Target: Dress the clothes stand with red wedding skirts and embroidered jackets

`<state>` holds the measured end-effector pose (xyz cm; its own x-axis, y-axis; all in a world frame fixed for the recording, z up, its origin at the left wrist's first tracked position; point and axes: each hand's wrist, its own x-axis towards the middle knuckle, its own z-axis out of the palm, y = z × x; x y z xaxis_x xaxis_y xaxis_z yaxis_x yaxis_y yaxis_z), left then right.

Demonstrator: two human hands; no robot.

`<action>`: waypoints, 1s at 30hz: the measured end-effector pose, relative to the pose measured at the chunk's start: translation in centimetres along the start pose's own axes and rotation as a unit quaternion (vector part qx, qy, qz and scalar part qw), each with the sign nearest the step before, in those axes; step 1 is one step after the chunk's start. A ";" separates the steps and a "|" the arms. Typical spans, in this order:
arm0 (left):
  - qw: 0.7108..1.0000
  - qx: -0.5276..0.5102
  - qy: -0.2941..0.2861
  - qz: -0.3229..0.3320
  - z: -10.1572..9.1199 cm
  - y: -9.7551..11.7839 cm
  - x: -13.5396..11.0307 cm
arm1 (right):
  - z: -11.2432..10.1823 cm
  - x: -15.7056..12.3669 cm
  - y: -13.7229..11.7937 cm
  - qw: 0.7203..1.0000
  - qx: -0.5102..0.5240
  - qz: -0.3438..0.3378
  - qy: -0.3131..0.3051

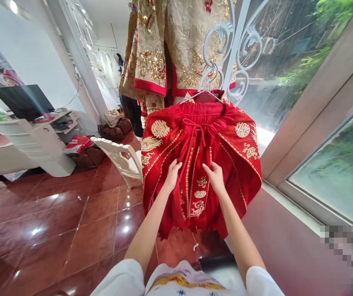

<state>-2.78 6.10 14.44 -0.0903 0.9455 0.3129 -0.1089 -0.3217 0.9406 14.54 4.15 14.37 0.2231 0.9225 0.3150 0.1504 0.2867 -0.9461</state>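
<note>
A red skirt [198, 162] with gold embroidery and beaded lines hangs in front of me from a wire hanger [190, 98]. Its gathered waist has a thin red tie [191, 123] knotted in a bow. My left hand [173, 174] pinches the front fabric left of the middle panel, thumb on top. On the panel's other side, my right hand [215, 176] grips the cloth in the same way. The fingers beneath the fabric are partly hidden. Between the hands the front panel hangs down, gold motifs showing near its lower end.
Gold-sequinned jackets [150, 53] hang behind the skirt, beside a white scrollwork frame [241, 33]. A white chair [119, 156] stands to the left, with bags [86, 158] and a desk [40, 144] bearing a monitor [22, 100] beyond. Windows [333, 164] line the right side.
</note>
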 end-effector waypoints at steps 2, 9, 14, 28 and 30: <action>0.998 0.030 -0.010 0.050 0.4 0.3 -0.7 | -1.7 -0.3 0.6 0.991 0.121 0.036 -0.054; 0.970 0.213 0.000 0.115 0.4 0.2 -1.2 | -3.1 -1.0 1.0 0.969 -0.159 -0.084 0.167; 0.986 0.115 0.017 0.117 0.4 0.5 -1.1 | 1.8 -0.5 -1.5 0.987 -0.087 -0.131 0.040; 0.966 0.225 0.003 0.125 -2.1 1.3 -2.1 | 0.5 -1.5 -3.3 0.992 0.122 -0.004 0.028; 0.949 0.278 0.039 0.144 -2.4 1.8 -2.1 | -0.2 -1.9 -4.1 0.985 0.168 0.022 -0.003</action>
<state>-5.16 3.40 15.19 -0.1131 0.8088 0.5771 0.4683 -0.4689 0.7489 13.66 1.15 17.64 0.2167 0.9374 0.2727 -0.1879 0.3142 -0.9306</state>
